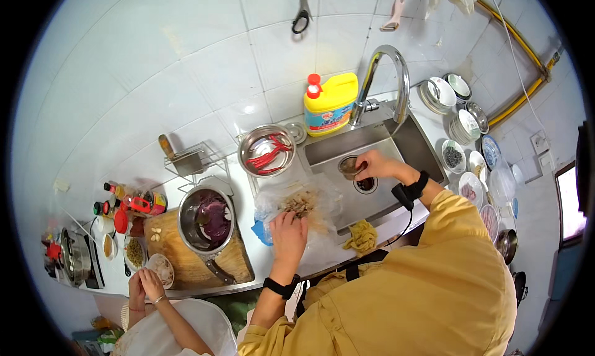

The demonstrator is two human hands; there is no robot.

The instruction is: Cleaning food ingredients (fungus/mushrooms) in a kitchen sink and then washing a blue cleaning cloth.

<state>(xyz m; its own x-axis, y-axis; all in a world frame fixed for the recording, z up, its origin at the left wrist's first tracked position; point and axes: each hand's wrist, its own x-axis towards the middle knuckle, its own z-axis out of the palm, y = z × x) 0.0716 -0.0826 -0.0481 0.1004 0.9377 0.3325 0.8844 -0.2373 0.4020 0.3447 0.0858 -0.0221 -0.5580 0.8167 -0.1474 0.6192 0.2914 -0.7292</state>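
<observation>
My right hand [370,165] grips a round sink strainer basket [349,167] by its rim, just above the open drain [366,185] of the steel sink [379,144]. Brownish scraps lie in a clear plastic bag [274,200] on the counter at the sink's left edge. My left hand [288,228] rests on the bag's near side, fingers touching the scraps [300,203]; whether it grips anything is unclear. A yellow cloth [361,236] hangs on the sink's front edge. The chrome faucet [403,86] arches over the sink's back.
Behind the bag stand a steel bowl of red chillies [267,150] and a yellow detergent jug [330,105]. Leftward, a steel pot [207,220] and a cleaver [218,270] rest on a wooden board [162,228]. Another person's hands [146,286] are near a small bowl. Dishes [465,127] line the right.
</observation>
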